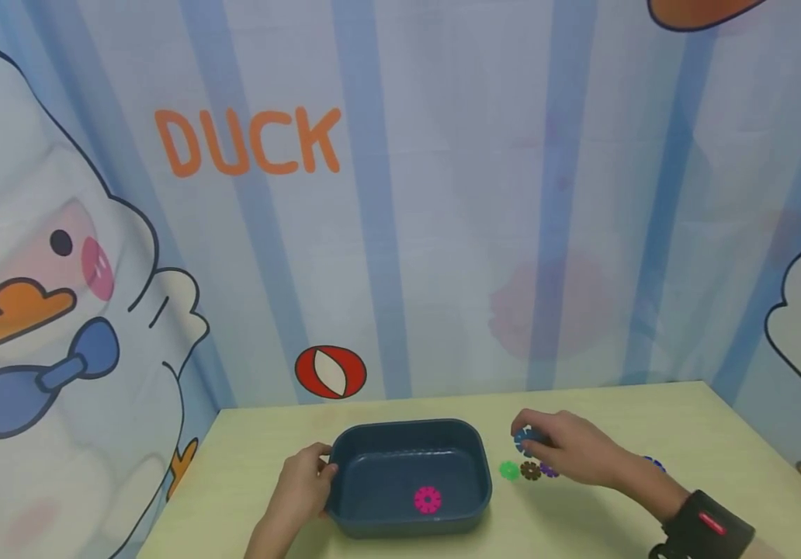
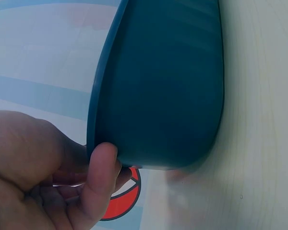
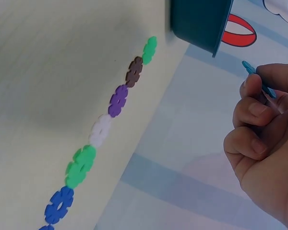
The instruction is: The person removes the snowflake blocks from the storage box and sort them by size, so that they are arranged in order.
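Note:
A dark blue plastic basin (image 1: pixel 409 520) stands on the table, with a pink notched disc (image 1: pixel 428 500) lying inside it. My left hand (image 1: pixel 300 483) grips the basin's left rim, fingers and thumb over the edge in the left wrist view. Right of the basin and above the table, my right hand (image 1: pixel 575 446) pinches a blue notched disc (image 3: pixel 268 88) between thumb and forefinger. Beneath it runs a row of flat discs: light green (image 3: pixel 150 50), brown (image 3: pixel 134 72), purple (image 3: pixel 118 101), white (image 3: pixel 101 130), green (image 3: pixel 80 166) and dark blue (image 3: pixel 59 205).
The pale yellow table (image 1: pixel 261 435) ends at a printed curtain (image 1: pixel 442 194) behind it. The right wrist wears a black band (image 1: pixel 708 528). Another blue disc (image 3: pixel 46 227) is cut off at the right wrist view's bottom edge.

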A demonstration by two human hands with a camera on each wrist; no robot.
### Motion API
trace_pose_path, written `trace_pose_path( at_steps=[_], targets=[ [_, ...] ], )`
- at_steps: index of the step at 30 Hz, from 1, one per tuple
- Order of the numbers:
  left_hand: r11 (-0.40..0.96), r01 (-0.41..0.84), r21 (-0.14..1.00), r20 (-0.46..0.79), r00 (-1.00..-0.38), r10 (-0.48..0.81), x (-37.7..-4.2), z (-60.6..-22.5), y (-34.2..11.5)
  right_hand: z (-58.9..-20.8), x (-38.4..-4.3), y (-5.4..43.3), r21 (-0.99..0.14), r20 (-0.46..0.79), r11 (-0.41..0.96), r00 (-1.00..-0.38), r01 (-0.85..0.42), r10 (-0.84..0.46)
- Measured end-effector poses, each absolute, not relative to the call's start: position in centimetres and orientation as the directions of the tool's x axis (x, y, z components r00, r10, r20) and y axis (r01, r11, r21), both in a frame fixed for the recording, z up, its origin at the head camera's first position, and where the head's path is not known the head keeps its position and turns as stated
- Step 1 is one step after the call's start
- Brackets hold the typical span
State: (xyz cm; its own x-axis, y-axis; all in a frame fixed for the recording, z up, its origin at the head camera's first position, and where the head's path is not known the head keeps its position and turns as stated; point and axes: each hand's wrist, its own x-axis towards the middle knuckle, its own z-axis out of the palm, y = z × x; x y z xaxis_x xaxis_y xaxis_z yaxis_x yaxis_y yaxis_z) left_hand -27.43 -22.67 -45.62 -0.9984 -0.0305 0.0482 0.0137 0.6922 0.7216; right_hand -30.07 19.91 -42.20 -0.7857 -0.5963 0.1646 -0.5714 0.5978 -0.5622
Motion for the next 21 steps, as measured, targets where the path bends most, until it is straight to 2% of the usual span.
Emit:
trace_pose_path(
  at_steps=[7, 21],
  targets=[
    [0.697, 0.008, 0.717, 0.048, -0.998, -0.038, -27.4, -45.4, -22.6, -42.4, -29.8, 21.2, -0.553, 0.195, 0.593, -0.783, -0.586, -0.591],
    [0.699, -0.012, 0.715, 0.020, -0.999, -0.038, -27.4, -45.4, -22.4, -42.4, -29.8, 23.4, -0.547, 0.166, 0.633, -0.812, -0.548, -0.560]
  ],
)
